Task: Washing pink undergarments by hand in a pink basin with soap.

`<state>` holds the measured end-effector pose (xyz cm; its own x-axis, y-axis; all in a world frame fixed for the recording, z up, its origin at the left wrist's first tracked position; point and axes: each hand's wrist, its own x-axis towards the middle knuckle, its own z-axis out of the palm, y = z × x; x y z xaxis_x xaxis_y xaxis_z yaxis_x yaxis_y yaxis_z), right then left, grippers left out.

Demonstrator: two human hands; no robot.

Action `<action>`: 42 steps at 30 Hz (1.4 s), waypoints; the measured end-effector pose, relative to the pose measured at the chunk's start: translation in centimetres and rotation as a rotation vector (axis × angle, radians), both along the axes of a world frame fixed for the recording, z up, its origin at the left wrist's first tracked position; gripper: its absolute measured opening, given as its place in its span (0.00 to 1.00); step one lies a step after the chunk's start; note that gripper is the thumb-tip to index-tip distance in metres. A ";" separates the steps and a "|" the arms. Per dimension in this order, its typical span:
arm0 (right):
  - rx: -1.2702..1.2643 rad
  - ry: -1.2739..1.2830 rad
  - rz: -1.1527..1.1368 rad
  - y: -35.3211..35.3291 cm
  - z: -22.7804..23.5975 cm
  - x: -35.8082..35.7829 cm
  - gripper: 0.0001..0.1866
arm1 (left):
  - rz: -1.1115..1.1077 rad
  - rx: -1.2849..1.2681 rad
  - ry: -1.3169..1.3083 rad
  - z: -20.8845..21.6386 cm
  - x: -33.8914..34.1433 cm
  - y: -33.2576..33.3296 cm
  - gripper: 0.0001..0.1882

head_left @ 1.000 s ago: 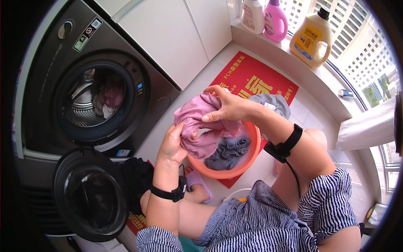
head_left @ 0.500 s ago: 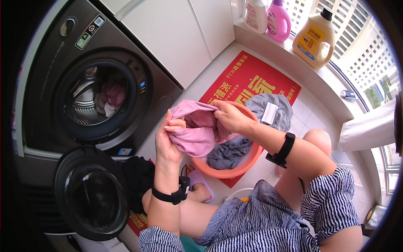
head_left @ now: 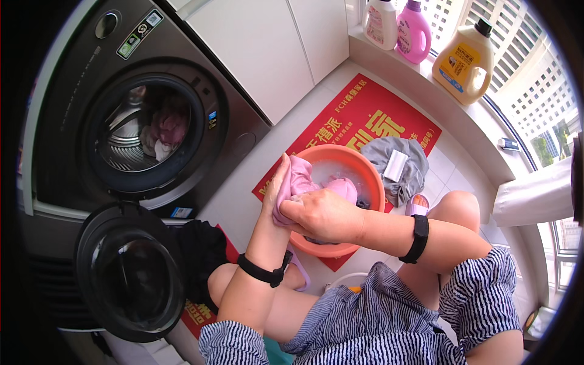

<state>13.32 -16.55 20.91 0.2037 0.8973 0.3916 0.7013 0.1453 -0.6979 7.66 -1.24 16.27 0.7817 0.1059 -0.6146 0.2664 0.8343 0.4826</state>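
Pink cloth (head_left: 299, 176): one piece, bunched between the two hands at the tub's left rim, its loose end hanging to the right, over the suds. Surroundings and holders follow, largest first.

Washer (head_left: 199, 141): dark front-loader, well to the left of the left hand; door (head_left: 131, 277) open, laundry (head_left: 167, 128) in the drum.

Mat (head_left: 378, 97): red, beyond both hands, running beneath the tub.

Tub (head_left: 378, 190): orange, round, below and beyond the right hand; suds (head_left: 328, 170) inside, a scrap of dark cloth (head_left: 363, 202) visible just beyond the right wrist.

Grey cloth (head_left: 406, 190): heaped beyond and to the right of the right hand, outside the tub; white slip (head_left: 396, 166) on top.

Right hand (head_left: 322, 214): curled tight around the near folds, pressing them toward the left.

Left hand (head_left: 275, 191): upright along the cloth's left edge, fingers straight and together; whether it pinches the fabric cannot be told.

Handling note, by judgement: the left palm should serve as a firm backing, the right fist gripping a thick fold rather than a thin edge. Both hands are best placed farther right, fully over the tub, so that any drips land inside.
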 end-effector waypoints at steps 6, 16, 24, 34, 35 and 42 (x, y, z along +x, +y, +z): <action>0.044 -0.282 -0.365 2.0 -1.7 3.9 0.12 | 0.191 -0.006 0.071 5.4 1.1 -5.6 0.22; 0.052 -0.350 -0.184 1.2 1.1 0.0 0.20 | 0.134 -0.077 0.125 1.2 0.6 -1.0 0.21; -0.015 -0.359 -0.407 2.1 -0.3 1.1 0.21 | 0.151 -0.083 -0.039 3.0 0.2 -3.1 0.23; -0.018 -0.170 -0.420 2.7 -2.1 3.3 0.22 | 0.280 0.039 0.026 3.8 0.0 -4.0 0.22; -0.018 -0.174 -0.423 2.6 -2.6 3.8 0.22 | 0.241 0.037 0.011 3.6 0.1 -3.6 0.26; -0.392 1.240 -0.271 0.7 -1.7 8.0 0.34 | 0.112 -0.003 -0.060 5.3 -2.3 0.6 0.12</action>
